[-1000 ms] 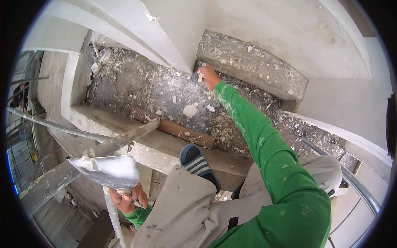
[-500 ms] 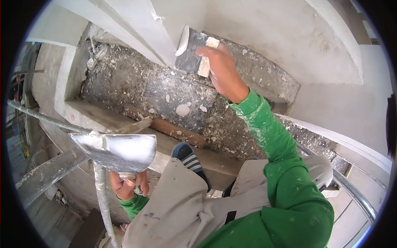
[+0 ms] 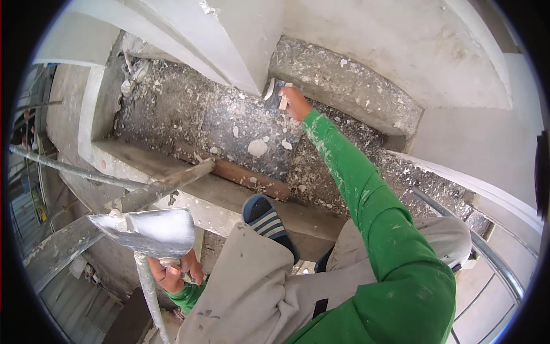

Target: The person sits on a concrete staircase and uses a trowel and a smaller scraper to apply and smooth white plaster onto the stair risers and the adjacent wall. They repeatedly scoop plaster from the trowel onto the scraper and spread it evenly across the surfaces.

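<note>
My right hand point(image 3: 297, 103) grips a flat scraper point(image 3: 272, 94) with a dark blade, a light wooden handle and white paste along its edge, held at the foot of the white pillar point(image 3: 240, 40). Whether the blade touches the pillar I cannot tell. At lower left, my left hand point(image 3: 172, 274) is closed round the handle of a broad metal trowel point(image 3: 146, 232), which carries a small lump of white paste near its corner.
Below me is a debris-covered floor point(image 3: 232, 126) with a concrete step point(image 3: 349, 80) along the wall point(image 3: 389, 40). Scaffold tubes point(image 3: 74, 163) cross at left; a metal rail point(image 3: 492, 258) runs at right. My sandalled foot point(image 3: 263, 221) is near a concrete edge point(image 3: 312, 223).
My right hand rose toward me with the scraper half a second ago and is back down at the pillar's foot. The trowel in my left hand rose and dropped again, shifting slightly.
</note>
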### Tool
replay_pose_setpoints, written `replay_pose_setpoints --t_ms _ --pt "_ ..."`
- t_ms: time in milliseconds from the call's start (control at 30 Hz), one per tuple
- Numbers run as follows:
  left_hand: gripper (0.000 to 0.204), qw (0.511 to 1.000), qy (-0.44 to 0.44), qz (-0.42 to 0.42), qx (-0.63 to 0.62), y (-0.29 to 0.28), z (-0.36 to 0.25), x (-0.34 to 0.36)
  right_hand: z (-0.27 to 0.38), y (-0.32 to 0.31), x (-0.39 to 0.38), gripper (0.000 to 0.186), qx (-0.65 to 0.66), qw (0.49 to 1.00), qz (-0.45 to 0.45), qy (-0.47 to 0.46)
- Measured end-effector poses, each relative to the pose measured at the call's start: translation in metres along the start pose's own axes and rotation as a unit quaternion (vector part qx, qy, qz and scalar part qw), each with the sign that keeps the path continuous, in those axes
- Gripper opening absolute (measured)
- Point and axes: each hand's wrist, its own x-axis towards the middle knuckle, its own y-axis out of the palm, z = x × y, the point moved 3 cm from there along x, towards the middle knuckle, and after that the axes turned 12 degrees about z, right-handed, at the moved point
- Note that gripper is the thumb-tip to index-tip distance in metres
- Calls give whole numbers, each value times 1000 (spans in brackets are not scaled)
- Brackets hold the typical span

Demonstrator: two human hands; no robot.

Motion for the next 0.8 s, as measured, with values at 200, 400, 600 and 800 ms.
replay_pose_setpoints --t_ms 200,400,600,800 --pt "60 1000 -3 -14 -11 1 -5 -7 -6 13 18 46 36 999 5 6" --pt "56 998 -22 -41 -36 3 -3 -13 46 -14 56 27 328 933 22 145" --pt "49 991 -62 75 -92 21 5 18 180 -104 122 19 590 727 -10 352" --pt "49 986 -66 114 -105 42 8 55 295 -184 171 17 594 763 10 255"
